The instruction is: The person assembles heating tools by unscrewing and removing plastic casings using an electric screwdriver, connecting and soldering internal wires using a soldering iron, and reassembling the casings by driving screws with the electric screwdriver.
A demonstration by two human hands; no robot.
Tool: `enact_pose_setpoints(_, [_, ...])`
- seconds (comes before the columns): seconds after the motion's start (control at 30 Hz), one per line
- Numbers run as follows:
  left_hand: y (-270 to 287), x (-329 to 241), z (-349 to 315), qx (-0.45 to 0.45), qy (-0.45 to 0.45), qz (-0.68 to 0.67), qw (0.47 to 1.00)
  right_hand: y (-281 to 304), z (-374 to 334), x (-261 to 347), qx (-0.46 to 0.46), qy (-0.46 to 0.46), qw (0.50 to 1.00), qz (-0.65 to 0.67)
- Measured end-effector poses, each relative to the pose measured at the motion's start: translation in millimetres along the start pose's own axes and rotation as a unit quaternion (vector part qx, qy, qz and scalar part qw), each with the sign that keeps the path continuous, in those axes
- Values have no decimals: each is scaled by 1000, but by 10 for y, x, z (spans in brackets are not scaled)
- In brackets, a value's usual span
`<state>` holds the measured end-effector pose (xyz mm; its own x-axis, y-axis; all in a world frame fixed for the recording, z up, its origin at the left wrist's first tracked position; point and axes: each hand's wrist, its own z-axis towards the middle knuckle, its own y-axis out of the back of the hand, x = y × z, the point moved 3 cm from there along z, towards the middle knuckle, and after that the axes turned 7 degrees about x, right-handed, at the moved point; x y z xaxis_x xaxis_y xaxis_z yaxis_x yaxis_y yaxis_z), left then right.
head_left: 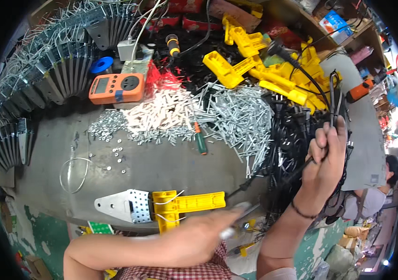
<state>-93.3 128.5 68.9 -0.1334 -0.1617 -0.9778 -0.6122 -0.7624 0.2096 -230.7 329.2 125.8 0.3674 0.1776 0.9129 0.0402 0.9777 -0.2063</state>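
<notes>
A yellow plastic handle shell [201, 201] lies at the bench's front edge, joined to a tapered silvery metal plate [115, 204] with a perforated band. Two white wires loop over the shell. My left hand [213, 231] is just right of and below it, smeared by motion; a grey, narrow thing shows by its fingertips, too blurred to name. Up at the right, my right hand [325, 151] is closed around a black power cord [307, 163]. A black cord end [242, 187] lies near the shell's tip.
Piles of screws [243, 116], pale sleeves [161, 112] and small nuts [108, 123] cover mid-bench, with a green screwdriver [201, 142]. Behind are an orange multimeter [117, 88], yellow shells [236, 70] and rows of metal plates [63, 70]. Black cords [287, 135] heap at right; a person [372, 200] sits beyond.
</notes>
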Motion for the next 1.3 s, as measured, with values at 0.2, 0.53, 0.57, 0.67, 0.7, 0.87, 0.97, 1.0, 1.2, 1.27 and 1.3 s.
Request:
enact_pose_setpoints(0.2, [426, 318, -313, -89, 107, 304, 942, -694, -689, -542, 216, 198, 781, -552])
enact_pose_setpoints(0.53, [1389, 1013, -501, -257, 120, 597, 751, -926, -1102, -1144, 489, -104, 799, -336])
enact_pose_setpoints(0.57, [1387, 970, -512, -279, 103, 598, 744, -919, -1110, -1148, 472, -110, 817, -311])
enact_pose_setpoints(0.67, [1307, 850, -512, -322, 102, 520, 785, -905, -1039, -1117, 418, -38, 878, -229])
enact_pose_setpoints(0.7, [1232, 813, -529, -339, 122, 437, 824, -898, -1028, -1081, 416, -41, 878, -233])
enact_pose_setpoints(0.87, [819, 720, -630, -351, 121, 1, 929, -926, -1077, -1007, 372, -209, 893, -143])
enact_pose_setpoints(0.97, [734, 740, -616, -347, 135, -256, 892, -887, -1086, -1006, 385, -275, 872, -129])
enact_pose_setpoints(1.0, [733, 748, -611, -335, 131, -269, 893, -866, -1083, -1013, 387, -275, 870, -130])
enact_pose_setpoints(1.2, [727, 754, -590, -322, 134, -290, 891, -832, -1099, -1021, 448, -293, 842, -72])
enact_pose_setpoints(1.27, [721, 760, -586, -309, 133, -291, 896, -848, -1092, -990, 452, -293, 840, -66])
enact_pose_setpoints(1.3, [721, 758, -582, -306, 136, -285, 898, -845, -1079, -983, 451, -293, 840, -66])
